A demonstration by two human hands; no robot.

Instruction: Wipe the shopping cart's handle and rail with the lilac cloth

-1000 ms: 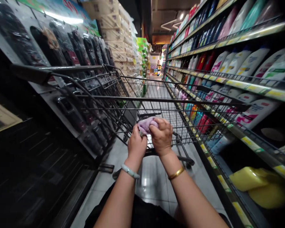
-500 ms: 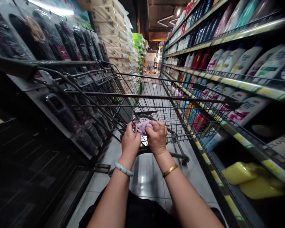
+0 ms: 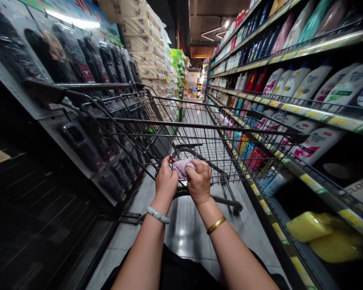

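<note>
A small lilac cloth point(image 3: 181, 167), bunched up, is held between both hands in front of a dark wire shopping cart point(image 3: 181, 124). My left hand point(image 3: 167, 177) grips its left end, with thumb and fingers closed on the fabric. On the right end my right hand point(image 3: 199, 179) is wrapped tightly, its thumb bent over the cloth. A pale green bangle point(image 3: 157, 215) circles my left wrist and a gold bangle point(image 3: 216, 225) my right. Whether the hands touch a cart wire behind the cloth, I cannot tell.
Shelves point(image 3: 317, 110) full of bottles line the right side, with yellow containers point(image 3: 310, 227) low down. Packaged dark goods point(image 3: 78, 137) hang at the left. Stacked wrapped packs point(image 3: 148, 52) stand beyond them. The tiled floor point(image 3: 193, 245) runs down the aisle.
Both hands keep hold of the cloth, which looks a little more stretched out between them. The cart and shelves have shifted slightly rightward and down in view.
</note>
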